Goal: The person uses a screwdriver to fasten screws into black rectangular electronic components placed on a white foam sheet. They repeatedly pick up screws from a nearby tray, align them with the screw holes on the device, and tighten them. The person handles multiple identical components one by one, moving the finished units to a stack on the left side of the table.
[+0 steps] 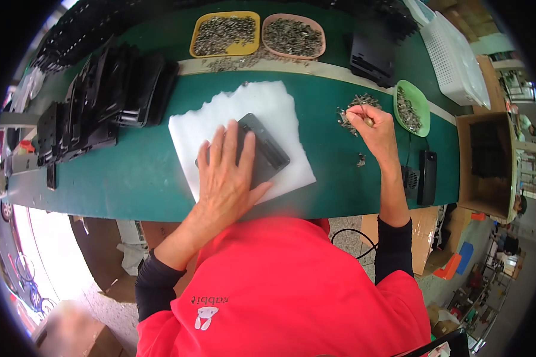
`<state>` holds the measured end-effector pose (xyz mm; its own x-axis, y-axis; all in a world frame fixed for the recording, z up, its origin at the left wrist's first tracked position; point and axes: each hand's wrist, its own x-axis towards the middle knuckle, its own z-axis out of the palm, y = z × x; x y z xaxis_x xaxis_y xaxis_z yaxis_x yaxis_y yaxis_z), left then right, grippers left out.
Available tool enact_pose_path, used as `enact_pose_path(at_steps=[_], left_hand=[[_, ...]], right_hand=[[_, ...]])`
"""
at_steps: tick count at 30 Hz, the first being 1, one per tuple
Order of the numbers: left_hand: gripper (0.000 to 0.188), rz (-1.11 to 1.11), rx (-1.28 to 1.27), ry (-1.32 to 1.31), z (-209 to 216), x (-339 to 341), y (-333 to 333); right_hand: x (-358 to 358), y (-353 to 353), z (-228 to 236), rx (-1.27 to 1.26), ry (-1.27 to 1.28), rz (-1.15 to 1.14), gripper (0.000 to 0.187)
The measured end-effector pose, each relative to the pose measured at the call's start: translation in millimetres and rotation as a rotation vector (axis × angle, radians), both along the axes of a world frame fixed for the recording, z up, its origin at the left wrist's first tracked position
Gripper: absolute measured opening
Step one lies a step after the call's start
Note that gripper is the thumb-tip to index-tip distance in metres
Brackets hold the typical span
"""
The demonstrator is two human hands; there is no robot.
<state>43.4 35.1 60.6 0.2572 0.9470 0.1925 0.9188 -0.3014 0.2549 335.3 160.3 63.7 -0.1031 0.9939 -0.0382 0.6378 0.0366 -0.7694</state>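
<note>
My left hand (225, 176) lies with its fingers spread over a dark, flat plastic part (264, 143), pressing on its near left side. Beneath the part is a white foam sheet (280, 98) with a ragged far edge. To the right, my right hand (375, 128) is closed in a pinch above a loose pile of small metal pieces (363, 101). A small brownish, rounded end (369, 121) shows in its grip, too little to name. A few more metal bits (361, 159) lie on the green tabletop nearer to me.
Yellow (195, 44) and pink (324, 41) trays of metal pieces stand at the back, a green bowl (426, 107) at right. Black plastic parts (125, 83) are stacked at left. A black device (427, 177), a white basket (449, 59) and a cardboard box (488, 205) are on the right.
</note>
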Motion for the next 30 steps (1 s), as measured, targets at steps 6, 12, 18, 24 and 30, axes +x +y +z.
enact_pose_path(at_steps=[6,12,18,24,30], left_hand=[[0.096,0.083,-0.094,-0.051,-12.7,-11.0,6.1],[0.086,0.345,-0.130,-0.176,-15.4,-11.6,8.0],[0.079,0.367,-0.188,-0.403,-10.6,-10.8,1.4],[0.074,0.358,-0.265,-0.202,3.9,-16.0,-6.5],[0.044,0.032,-0.028,-0.647,9.6,3.1,17.0]], right_hand=[[-24.9,-6.4,-7.4,-0.055,0.166,0.059,0.015],[-27.1,1.1,-23.6,-0.351,0.635,0.014,0.017],[-32.3,-0.4,-27.1,-0.434,0.750,0.038,0.013],[-35.4,-1.0,-21.5,-0.373,0.644,0.029,0.010],[-66.9,-21.2,-9.4,-0.281,0.609,0.129,0.009]])
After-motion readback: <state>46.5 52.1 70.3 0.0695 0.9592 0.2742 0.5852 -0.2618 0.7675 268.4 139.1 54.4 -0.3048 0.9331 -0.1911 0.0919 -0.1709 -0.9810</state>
